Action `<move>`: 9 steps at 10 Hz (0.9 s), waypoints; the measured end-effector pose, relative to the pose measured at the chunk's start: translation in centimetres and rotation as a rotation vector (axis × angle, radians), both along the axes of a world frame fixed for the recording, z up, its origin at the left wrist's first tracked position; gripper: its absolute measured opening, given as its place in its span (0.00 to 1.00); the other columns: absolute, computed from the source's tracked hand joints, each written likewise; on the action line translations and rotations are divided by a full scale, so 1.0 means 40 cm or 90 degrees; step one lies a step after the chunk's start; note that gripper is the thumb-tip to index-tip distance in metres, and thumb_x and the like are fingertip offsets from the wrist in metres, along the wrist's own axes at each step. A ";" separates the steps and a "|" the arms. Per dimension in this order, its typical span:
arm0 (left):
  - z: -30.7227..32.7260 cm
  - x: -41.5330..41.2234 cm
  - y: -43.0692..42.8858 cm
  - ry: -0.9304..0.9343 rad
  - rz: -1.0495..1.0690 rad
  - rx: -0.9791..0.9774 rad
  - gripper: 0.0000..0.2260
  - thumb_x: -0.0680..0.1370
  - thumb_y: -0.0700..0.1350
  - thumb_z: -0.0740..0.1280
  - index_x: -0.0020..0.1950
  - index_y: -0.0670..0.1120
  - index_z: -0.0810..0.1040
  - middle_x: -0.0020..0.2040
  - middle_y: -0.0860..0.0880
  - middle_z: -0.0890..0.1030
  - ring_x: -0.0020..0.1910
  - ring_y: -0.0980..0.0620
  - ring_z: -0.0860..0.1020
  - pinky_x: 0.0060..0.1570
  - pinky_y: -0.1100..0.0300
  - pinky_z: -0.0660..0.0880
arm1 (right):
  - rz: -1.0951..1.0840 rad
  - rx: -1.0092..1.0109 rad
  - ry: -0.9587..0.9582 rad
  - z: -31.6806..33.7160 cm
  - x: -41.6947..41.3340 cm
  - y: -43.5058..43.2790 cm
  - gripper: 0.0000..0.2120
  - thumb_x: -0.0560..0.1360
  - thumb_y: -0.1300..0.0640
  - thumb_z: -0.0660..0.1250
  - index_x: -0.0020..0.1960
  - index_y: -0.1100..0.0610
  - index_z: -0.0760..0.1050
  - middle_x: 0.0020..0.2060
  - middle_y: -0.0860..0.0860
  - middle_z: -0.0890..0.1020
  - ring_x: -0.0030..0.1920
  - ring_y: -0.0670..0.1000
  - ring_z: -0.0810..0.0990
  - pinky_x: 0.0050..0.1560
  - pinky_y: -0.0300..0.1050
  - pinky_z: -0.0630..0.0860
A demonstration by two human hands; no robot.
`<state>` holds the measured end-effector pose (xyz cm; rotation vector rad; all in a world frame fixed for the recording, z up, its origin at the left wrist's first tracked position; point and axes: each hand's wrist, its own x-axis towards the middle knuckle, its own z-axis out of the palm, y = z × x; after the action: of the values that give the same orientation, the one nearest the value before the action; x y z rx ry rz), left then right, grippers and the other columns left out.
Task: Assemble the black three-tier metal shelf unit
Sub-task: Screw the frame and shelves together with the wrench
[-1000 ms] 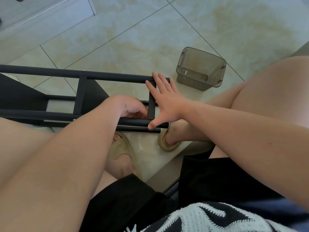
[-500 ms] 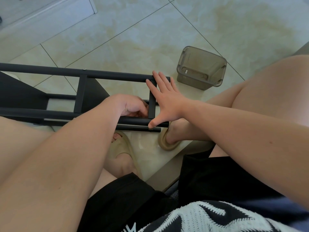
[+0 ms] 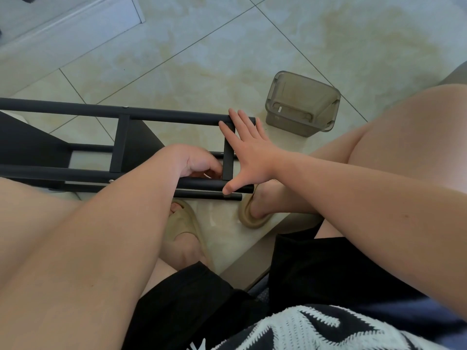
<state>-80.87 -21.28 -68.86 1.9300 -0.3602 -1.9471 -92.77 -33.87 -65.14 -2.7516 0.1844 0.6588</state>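
Note:
The black metal shelf frame (image 3: 121, 142) lies on its side across the tile floor, its long tubes running left to right. My right hand (image 3: 249, 151) is spread flat over the end crossbar (image 3: 228, 162), fingers on the far tube (image 3: 177, 116) and thumb on the near tube (image 3: 202, 184). My left hand (image 3: 195, 162) reaches inside the frame just left of that crossbar, its fingers curled below the palm. What they hold is hidden. A black shelf panel (image 3: 27, 142) is seen through the frame at left.
A smoky translucent plastic bin (image 3: 302, 104) stands on the floor just right of the frame's end. My feet in tan sandals (image 3: 252, 213) sit under the near tube, knees on both sides. A white baseboard (image 3: 63, 29) runs at top left.

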 end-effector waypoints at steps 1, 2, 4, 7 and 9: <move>-0.009 0.003 0.001 -0.002 -0.021 -0.009 0.23 0.67 0.45 0.73 0.60 0.38 0.82 0.58 0.37 0.83 0.52 0.43 0.80 0.66 0.46 0.73 | 0.000 0.000 0.001 0.001 0.001 0.000 0.71 0.60 0.25 0.73 0.82 0.57 0.34 0.78 0.60 0.29 0.78 0.59 0.27 0.78 0.62 0.34; -0.005 0.006 0.002 0.021 -0.005 -0.028 0.07 0.73 0.38 0.70 0.47 0.43 0.86 0.46 0.39 0.84 0.45 0.44 0.81 0.54 0.51 0.77 | 0.000 -0.001 -0.001 0.001 0.001 0.000 0.71 0.60 0.25 0.73 0.82 0.57 0.34 0.78 0.59 0.29 0.78 0.58 0.27 0.78 0.62 0.34; -0.008 0.009 0.007 0.071 0.057 -0.045 0.10 0.78 0.31 0.63 0.52 0.42 0.81 0.43 0.45 0.84 0.39 0.51 0.83 0.40 0.61 0.80 | -0.001 0.000 -0.001 -0.001 0.001 -0.001 0.71 0.60 0.24 0.73 0.82 0.57 0.34 0.78 0.59 0.29 0.78 0.58 0.27 0.78 0.62 0.33; -0.010 0.007 0.005 0.030 -0.003 -0.037 0.08 0.77 0.40 0.69 0.55 0.44 0.85 0.49 0.44 0.85 0.47 0.48 0.82 0.56 0.54 0.76 | -0.002 0.002 0.000 -0.002 0.000 -0.001 0.72 0.59 0.24 0.73 0.82 0.57 0.34 0.78 0.59 0.29 0.78 0.58 0.27 0.78 0.62 0.34; -0.009 0.007 0.005 0.069 0.053 -0.051 0.13 0.78 0.31 0.64 0.60 0.38 0.79 0.49 0.42 0.82 0.42 0.49 0.81 0.43 0.61 0.80 | -0.002 -0.001 0.001 -0.001 0.000 0.000 0.71 0.60 0.24 0.73 0.82 0.57 0.34 0.78 0.59 0.29 0.78 0.58 0.27 0.78 0.62 0.34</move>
<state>-80.60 -21.07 -69.23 1.7542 -0.3174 -1.9431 -92.75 -33.88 -65.20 -2.7522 0.1906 0.6595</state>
